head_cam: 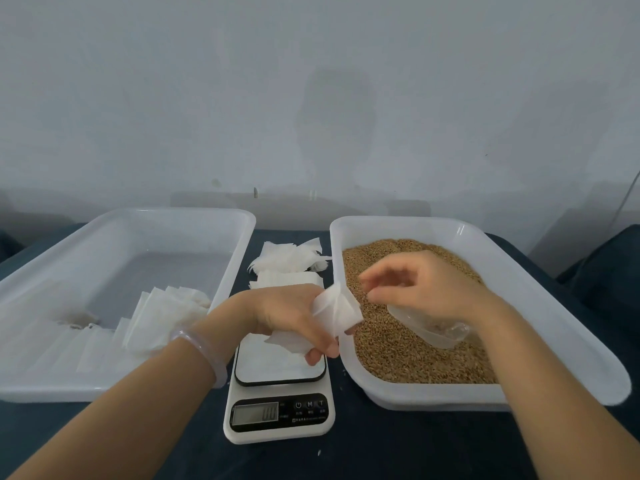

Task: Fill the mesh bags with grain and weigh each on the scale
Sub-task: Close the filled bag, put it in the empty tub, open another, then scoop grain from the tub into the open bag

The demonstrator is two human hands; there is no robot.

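White mesh bag (334, 311) is pinched in the left hand (294, 320), beside the grain (398, 358) and apparently unfilled. Right hand (426, 285) hovers over a clear scoop (433, 329), grip unclear. Filling and weighing on the scale (277, 417) remain; spare bags (287, 265) wait.

Your scale (279, 403) sits near the table's (381, 455) front edge, between two trays. The left tray (138, 212) holds mesh bags (156, 317) along its near side. The right tray (415, 221) holds grain (398, 355), with a scoop (440, 332) on it. Behind the scale, toward the back edge, lies a pile of spare bags (284, 265). Your left hand (291, 317) holds one bag (337, 311) above the scale.
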